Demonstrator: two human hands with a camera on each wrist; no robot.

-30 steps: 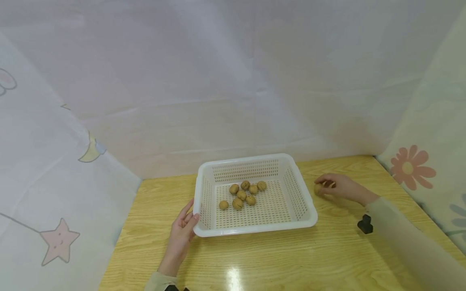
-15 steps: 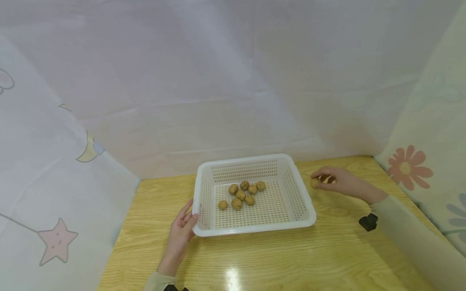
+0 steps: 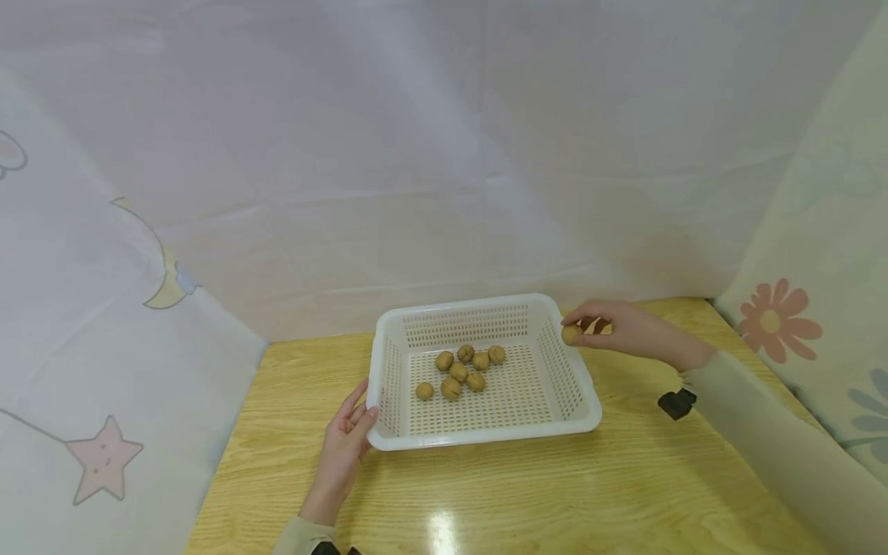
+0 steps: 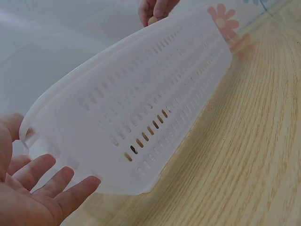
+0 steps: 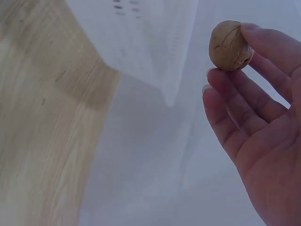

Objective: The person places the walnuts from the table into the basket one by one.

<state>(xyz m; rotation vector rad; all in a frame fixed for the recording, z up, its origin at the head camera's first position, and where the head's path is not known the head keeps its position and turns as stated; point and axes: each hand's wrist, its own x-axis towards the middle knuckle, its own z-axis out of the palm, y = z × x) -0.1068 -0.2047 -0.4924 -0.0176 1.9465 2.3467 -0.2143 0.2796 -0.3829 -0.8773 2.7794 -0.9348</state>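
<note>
A white plastic basket (image 3: 486,439) with slotted walls stands on the wooden table, several walnuts (image 3: 459,372) lying on its floor. My left hand (image 3: 344,439) holds the basket's left rim, thumb over the top edge; in the left wrist view the fingers (image 4: 70,197) lie against the outside of the wall. My right hand (image 3: 624,333) pinches one walnut (image 5: 230,45) between thumb and fingertips. In the head view that walnut overlaps the basket's right rim near the back corner, raised off the table. The right wrist view shows the other fingers spread below the walnut.
The wooden table (image 3: 513,501) runs around the basket on the left, front and right. Pale cloth (image 3: 444,154) hangs behind it, and printed cloth stands at both sides. Each wrist carries a small black device (image 3: 677,403).
My right hand has lifted its walnut from the table right of the basket and moved left, up to the right rim. The left hand and basket have stayed in place.
</note>
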